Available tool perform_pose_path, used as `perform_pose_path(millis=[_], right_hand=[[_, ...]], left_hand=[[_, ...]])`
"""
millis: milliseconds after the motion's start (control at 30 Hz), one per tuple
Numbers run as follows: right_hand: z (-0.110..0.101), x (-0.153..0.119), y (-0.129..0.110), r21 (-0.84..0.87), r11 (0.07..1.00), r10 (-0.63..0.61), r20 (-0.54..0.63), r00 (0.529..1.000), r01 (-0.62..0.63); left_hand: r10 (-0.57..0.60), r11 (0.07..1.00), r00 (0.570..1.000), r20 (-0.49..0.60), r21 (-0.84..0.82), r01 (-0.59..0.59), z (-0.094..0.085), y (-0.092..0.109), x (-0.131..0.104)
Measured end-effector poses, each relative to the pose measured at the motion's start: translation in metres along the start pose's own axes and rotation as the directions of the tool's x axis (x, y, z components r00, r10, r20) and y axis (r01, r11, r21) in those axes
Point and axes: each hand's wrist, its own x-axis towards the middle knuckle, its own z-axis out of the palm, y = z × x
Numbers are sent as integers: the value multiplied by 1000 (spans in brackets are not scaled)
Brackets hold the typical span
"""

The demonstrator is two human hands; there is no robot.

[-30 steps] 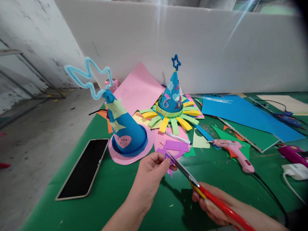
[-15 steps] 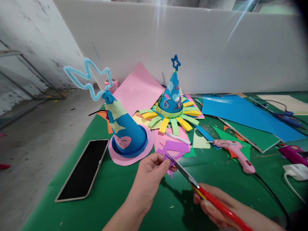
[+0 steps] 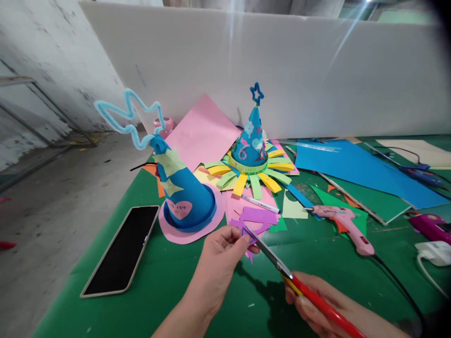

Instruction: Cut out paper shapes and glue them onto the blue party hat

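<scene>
Between the thumb and fingers of my left hand [image 3: 223, 256] is a small piece of purple paper [image 3: 245, 234] with a dark outline drawn on it. My right hand [image 3: 313, 300] grips a pair of scissors [image 3: 271, 258] with red and yellow handles. The blade tips meet the purple paper just beside my left thumb. Beyond my hands lie purple paper scraps [image 3: 259, 216] on a pink sheet, with a white marker pen [image 3: 260, 204] behind them. To the left a blue paper cone hat [image 3: 188, 192] with a pink brim leans over, topped by a light-blue pipe-cleaner shape [image 3: 128, 117].
A phone [image 3: 121, 251] lies at the left of the green table [image 3: 162, 281]. Farther back stands a second blue cone hat [image 3: 251, 145] with a yellow-green fringe. On the right are a pink glue gun [image 3: 343, 223] with its cord, a blue sheet [image 3: 355, 164] and a white charger [image 3: 433, 253].
The scene sits slightly lower in the picture. Both hands keep nearly the same pose, with the scissor blades still at the purple paper.
</scene>
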Motion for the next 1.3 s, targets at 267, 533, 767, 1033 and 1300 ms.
perform_pose_path(millis=[267, 533, 767, 1033, 1300], right_hand=[[0, 5, -1, -87, 994, -52, 72, 996, 59], [5, 1, -5, -78, 997, 4, -11, 1000, -5], [-13, 25, 12, 192, 979, -48, -128, 991, 72], [16, 49, 0, 22, 932, -304, -497, 813, 362], [40, 48, -31, -42, 907, -396, -426, 813, 420]], left_hand=[[-5, 1000, 1000, -2, -5, 5, 0, 0, -1], [-34, 999, 999, -22, -25, 34, 2, 2, -1], [-58, 998, 998, -23, -40, 57, 3, 1, -2], [-57, 998, 998, -3, -7, 57, 2, -5, -3], [-35, 999, 999, -28, 34, 36, 4, -9, -6]])
